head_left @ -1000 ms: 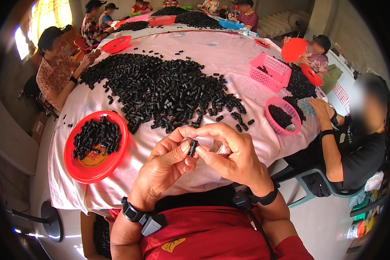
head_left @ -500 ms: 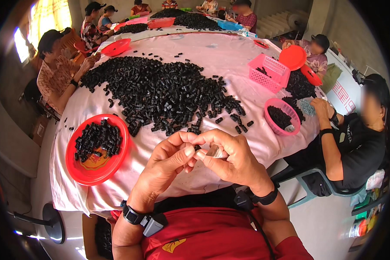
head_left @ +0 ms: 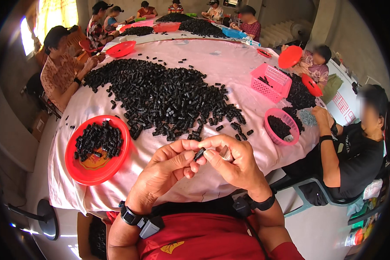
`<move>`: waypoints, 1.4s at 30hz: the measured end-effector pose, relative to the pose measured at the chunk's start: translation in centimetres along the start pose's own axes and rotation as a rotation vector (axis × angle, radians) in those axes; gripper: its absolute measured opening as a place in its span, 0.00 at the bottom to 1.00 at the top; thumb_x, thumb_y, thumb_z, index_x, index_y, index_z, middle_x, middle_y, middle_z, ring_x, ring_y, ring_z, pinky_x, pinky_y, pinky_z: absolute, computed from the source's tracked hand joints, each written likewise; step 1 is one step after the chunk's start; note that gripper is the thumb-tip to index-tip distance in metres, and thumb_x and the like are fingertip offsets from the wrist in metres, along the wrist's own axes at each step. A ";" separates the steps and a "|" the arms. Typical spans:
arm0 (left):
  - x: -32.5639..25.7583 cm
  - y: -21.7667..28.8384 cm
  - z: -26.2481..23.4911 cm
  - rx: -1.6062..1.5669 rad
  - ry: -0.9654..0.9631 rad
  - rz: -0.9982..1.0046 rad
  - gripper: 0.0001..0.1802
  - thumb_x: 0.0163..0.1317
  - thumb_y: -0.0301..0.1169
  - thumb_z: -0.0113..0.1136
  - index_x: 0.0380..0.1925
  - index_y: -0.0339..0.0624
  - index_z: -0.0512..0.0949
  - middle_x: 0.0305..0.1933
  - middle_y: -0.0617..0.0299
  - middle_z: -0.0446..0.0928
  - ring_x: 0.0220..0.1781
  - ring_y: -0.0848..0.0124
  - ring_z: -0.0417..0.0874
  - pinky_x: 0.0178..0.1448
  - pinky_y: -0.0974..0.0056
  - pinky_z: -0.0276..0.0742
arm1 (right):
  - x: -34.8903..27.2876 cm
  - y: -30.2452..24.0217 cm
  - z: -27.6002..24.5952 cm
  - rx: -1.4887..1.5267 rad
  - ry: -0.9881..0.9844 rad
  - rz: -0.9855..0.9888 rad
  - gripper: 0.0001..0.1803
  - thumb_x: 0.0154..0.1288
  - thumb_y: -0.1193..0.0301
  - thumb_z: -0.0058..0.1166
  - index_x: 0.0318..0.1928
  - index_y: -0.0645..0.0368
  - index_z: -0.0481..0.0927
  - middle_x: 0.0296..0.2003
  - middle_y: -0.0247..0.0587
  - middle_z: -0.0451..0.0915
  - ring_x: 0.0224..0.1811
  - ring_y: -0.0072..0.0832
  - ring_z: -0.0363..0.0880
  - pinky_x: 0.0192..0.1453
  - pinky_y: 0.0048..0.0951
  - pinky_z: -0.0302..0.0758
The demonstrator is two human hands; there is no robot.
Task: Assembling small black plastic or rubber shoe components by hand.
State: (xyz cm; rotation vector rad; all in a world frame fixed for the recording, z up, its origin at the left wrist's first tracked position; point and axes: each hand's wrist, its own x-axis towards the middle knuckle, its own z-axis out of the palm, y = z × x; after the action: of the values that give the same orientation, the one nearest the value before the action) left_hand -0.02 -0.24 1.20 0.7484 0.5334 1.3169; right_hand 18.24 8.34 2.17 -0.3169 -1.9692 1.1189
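Our left grip [head_left: 169, 164] pinches a small black cylinder [head_left: 199, 154], our right grip [head_left: 237, 165] cradles a shiny piece [head_left: 225, 153]; the cylinder looks light, stiff and smooth, best held by its sides

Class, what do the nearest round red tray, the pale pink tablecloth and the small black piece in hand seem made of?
Round red tray: probably glossy plastic; its rim shines.
Pale pink tablecloth: apparently smooth fabric; drapes in soft folds.
Small black piece: perhaps plastic or rubber; slight sheen, too small to tell.
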 end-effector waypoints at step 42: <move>-0.1 -1.5 1.1 -0.104 0.080 0.014 0.17 0.69 0.30 0.57 0.55 0.38 0.75 0.51 0.61 0.79 0.40 0.78 0.79 0.41 0.72 0.76 | 0.3 0.5 0.2 -0.589 0.040 -0.183 0.31 0.55 0.41 0.62 0.32 0.60 0.78 0.19 0.43 0.78 0.19 0.36 0.80 0.22 0.34 0.73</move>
State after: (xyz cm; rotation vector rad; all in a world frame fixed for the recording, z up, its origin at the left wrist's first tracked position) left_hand 1.77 -0.65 0.80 0.6170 0.5206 1.3817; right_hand 17.82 8.69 1.91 -0.4489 -2.2089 0.3952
